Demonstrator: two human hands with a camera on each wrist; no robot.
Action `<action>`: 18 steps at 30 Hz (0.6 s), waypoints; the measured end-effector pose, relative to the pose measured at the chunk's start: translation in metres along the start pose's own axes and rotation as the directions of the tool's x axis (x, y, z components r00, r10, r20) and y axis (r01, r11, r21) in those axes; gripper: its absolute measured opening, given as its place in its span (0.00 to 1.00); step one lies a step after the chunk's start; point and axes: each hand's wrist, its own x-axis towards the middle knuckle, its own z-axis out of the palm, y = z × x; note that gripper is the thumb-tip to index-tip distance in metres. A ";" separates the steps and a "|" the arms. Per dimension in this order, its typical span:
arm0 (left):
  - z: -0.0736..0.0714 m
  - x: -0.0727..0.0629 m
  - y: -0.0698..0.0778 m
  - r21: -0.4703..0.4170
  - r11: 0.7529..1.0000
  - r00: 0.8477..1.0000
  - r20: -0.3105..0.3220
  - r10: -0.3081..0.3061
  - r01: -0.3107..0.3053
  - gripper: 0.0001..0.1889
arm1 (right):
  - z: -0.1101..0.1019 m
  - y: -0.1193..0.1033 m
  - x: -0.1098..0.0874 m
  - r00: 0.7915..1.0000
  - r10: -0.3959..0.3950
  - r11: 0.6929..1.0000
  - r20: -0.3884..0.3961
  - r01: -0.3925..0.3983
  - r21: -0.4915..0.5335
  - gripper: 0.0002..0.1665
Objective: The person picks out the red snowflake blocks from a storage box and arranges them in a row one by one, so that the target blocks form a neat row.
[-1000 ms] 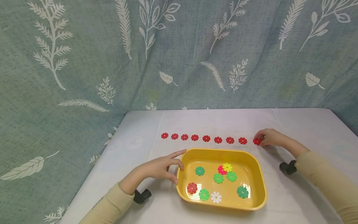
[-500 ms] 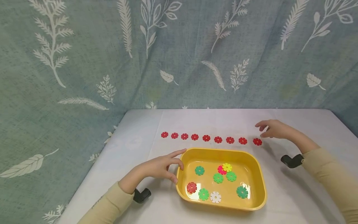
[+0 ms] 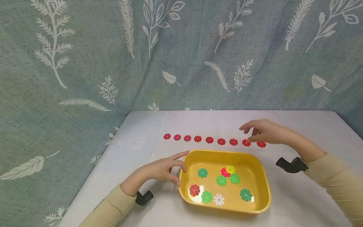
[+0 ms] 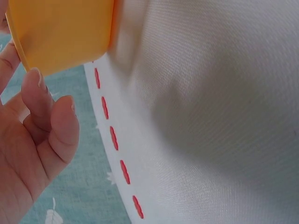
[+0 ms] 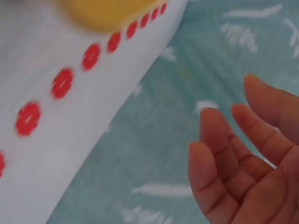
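Observation:
My left hand (image 3: 163, 168) holds the left rim of a yellow plastic tray (image 3: 267, 189), fingers at the rim and thumb against its outer side; in the left wrist view, fingertips (image 4: 35, 81) meet the tray's edge. My right hand (image 3: 266, 130) hovers above the right end of a row of red snowflake building discs (image 3: 209, 140), fingers loosely bent with nothing between them. Its thumb overlaps the second disc from the right in the head view. In the right wrist view the hand (image 5: 252, 172) shows an empty palm and parted fingers.
Inside the tray lie several more discs: green (image 3: 221, 180), yellow (image 3: 230, 169), white (image 3: 218, 199), red (image 3: 194, 190) and pink (image 3: 225, 172). A white cloth (image 3: 147, 126) covers the table. Behind it hangs a leaf-patterned curtain (image 3: 187, 78). Black wrist mounts (image 3: 292, 165) sit below both sleeves.
My right hand let go of the rightmost red disc, lifted, then moved left above the row. The disc stays at the row's end. My left hand and the tray have hardly moved.

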 end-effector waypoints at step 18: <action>0.000 0.000 -0.001 -0.007 1.000 1.000 -0.002 0.010 -0.011 0.19 | 0.062 -0.062 0.039 0.931 -0.273 0.960 0.241 0.279 0.009 0.20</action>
